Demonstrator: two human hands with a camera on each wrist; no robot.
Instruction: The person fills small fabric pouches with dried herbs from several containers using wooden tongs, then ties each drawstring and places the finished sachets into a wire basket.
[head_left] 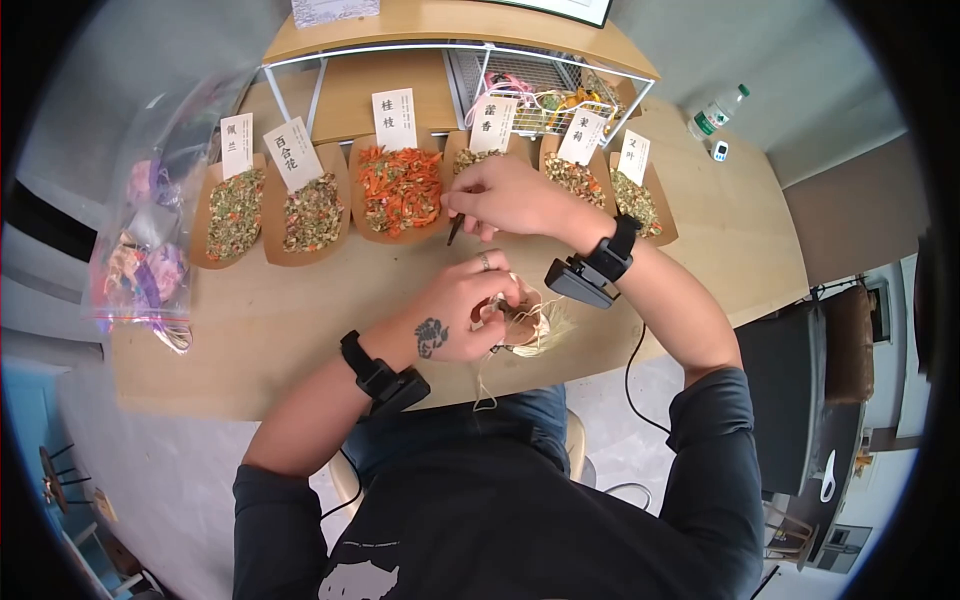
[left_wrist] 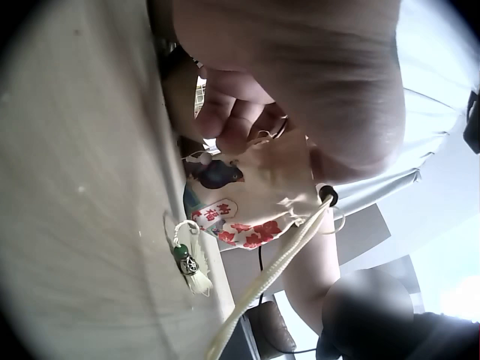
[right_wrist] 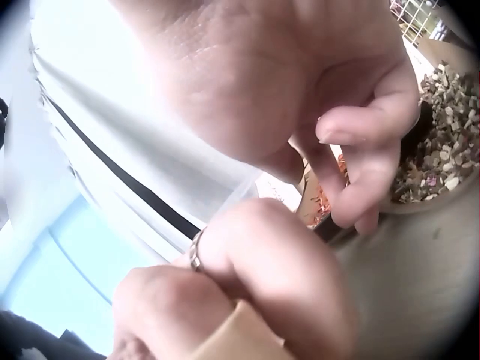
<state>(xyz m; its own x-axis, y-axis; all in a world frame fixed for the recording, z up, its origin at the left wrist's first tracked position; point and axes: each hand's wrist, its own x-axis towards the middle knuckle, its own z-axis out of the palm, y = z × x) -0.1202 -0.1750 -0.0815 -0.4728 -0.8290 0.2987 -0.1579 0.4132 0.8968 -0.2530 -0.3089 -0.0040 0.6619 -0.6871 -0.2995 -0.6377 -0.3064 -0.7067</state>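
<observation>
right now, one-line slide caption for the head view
Left hand holds a small sachet; right hand pinches a dark scoop.

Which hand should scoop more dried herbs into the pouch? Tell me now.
Right. The right hand already pinches a small dark scoop by the paper trays of dried herbs, while the left hand holds the small printed fabric pouch.

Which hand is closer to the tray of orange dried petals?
The right hand. It hovers at the right edge of the orange petal tray, pinching a small dark scoop. The left hand is lower on the table, holding a sachet pouch.
</observation>
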